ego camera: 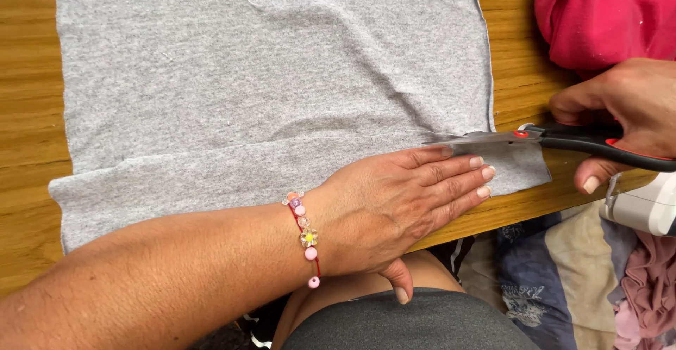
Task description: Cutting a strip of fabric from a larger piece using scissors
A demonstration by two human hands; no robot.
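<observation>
The left hand [401, 205] is laid flat, palm down, on the near strip of the grey cloth [267, 89], and the cloth is pinned against the wooden table [28, 110] beneath it. The forearm is brought in from the lower left, slanted across the table edge, and a red bead bracelet [304, 237] is worn at the wrist. The four fingers [458, 174] are held straight and close together, pointed to the right, with their tips stopped just short of the cloth's right edge; the thumb is dropped below the table edge, curled toward the lap. Just above the forefinger, the blades of the scissors [493, 137] are seen, laid nearly level and already entered into the cloth's right edge, with the points reaching just past the forefinger's tip. The black and red handles are gripped by the right hand [627, 110], entered from the right with the wrist turned in; its fingers are curled shut through and around the handles, and the knuckles are raised toward the camera. Beyond those knuckles, a heap of pink cloth [605, 12] is spread on the table's far corner. Below the right fingers, a white object [644, 205] is partly shown, resting on patterned fabric.
</observation>
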